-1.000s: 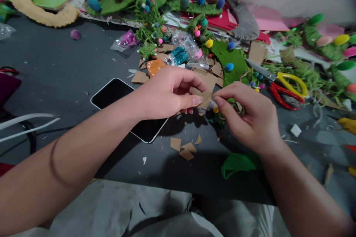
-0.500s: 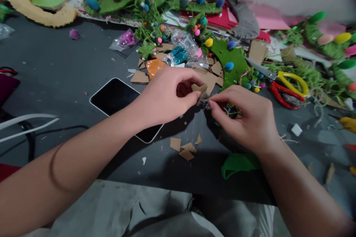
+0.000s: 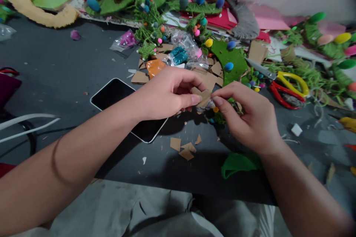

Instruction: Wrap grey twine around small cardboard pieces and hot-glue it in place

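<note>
My left hand is closed on a small brown cardboard piece, pinched between thumb and fingers. Just below the cardboard shows a bit of grey, stringy material that looks like yarn. Thumb and forefinger of my right hand are pinched together at the right edge of the cardboard, on the grey yarn; the exact grip is partly hidden. Beneath my left wrist lies a phone with a dark screen. Several cardboard scraps lie below the hands.
Scissors with red and yellow handles lie right of my right hand. Green yarn-wrapped shapes with coloured balls line the back. A green piece sits by the front edge. White cables cross the left side.
The cardboard piece has turned and shows more of its face. My right fingertips have shifted slightly up and right, and small coloured balls now show beneath them.
</note>
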